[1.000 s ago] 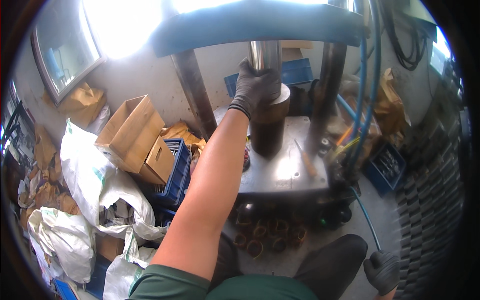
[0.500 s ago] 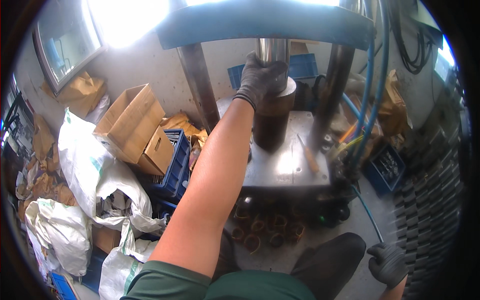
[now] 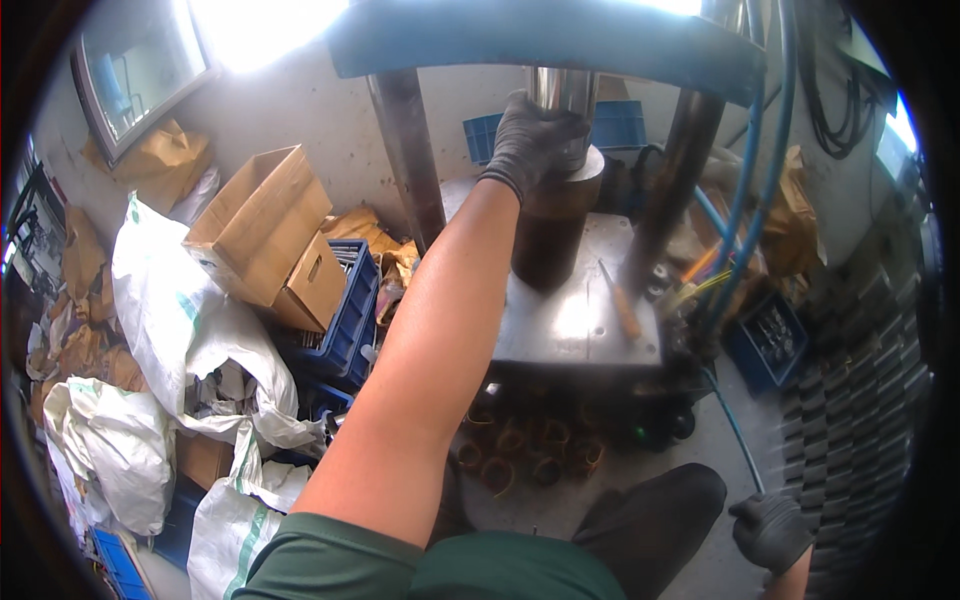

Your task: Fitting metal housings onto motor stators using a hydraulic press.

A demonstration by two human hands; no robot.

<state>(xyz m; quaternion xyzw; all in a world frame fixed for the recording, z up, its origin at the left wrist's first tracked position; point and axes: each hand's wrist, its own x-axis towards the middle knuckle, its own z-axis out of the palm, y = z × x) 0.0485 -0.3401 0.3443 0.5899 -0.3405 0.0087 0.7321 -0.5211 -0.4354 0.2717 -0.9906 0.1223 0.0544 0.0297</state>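
My left hand (image 3: 535, 145), in a dark grey glove, reaches forward and curls round the lower end of a shiny metal cylinder (image 3: 560, 88) beneath the blue crossbeam (image 3: 550, 45) of a press. Under the hand stands a thick, dark upright cylinder (image 3: 550, 235) with a pale top rim, resting on the steel plate (image 3: 560, 330). My fingers hide where the two meet. Low on the right, my gloved right hand (image 3: 773, 530) is closed on the end of a thin blue-green lever rod (image 3: 735, 430). A pointed tool with a wooden handle (image 3: 628, 315) lies on the plate.
Dark posts (image 3: 405, 150) flank the plate, and blue hoses (image 3: 770, 170) hang at right. Several ring-shaped parts (image 3: 510, 445) lie on the floor below. White sacks (image 3: 180, 310), a cardboard box (image 3: 265, 225) and blue crates (image 3: 350, 320) crowd the left; a blue bin (image 3: 768, 340) stands right.
The whole view has shifted slightly, so the press appears a little higher and further right. Both hands keep their grips, and the cylinders show no clear movement.
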